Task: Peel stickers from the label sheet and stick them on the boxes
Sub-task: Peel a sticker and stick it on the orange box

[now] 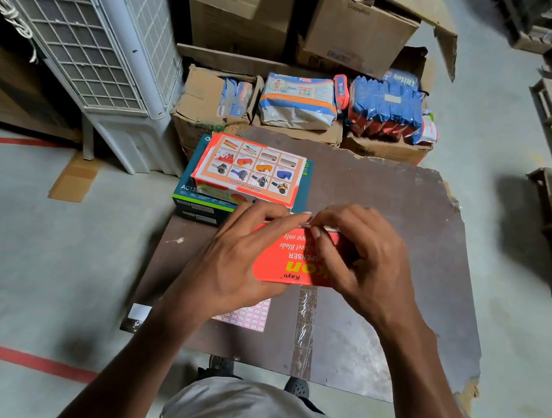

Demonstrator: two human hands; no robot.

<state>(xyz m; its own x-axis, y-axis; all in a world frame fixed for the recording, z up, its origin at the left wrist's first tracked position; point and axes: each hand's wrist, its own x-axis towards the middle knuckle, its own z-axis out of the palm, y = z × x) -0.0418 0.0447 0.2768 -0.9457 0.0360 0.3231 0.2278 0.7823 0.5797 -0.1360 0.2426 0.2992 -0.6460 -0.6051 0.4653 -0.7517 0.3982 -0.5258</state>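
You hold a flat orange-red cardboard box (291,261) with yellow and white lettering (it reads upside down from your side) above the dark brown board table (402,222). Your left hand (239,256) curls around its left end, fingers wrapped over the top edge. Your right hand (361,258) has its fingers bent, with the fingertips (314,231) pinching along the box's far edge; whether a sticker sits under them I cannot tell. The pink-gridded white label sheet (250,315) lies flat on the table below your left wrist. Beyond, a glossy orange-bordered product box (249,172) rests on a teal carton (200,204). A strip of wrinkled clear tape (304,331) runs down the scuffed board.
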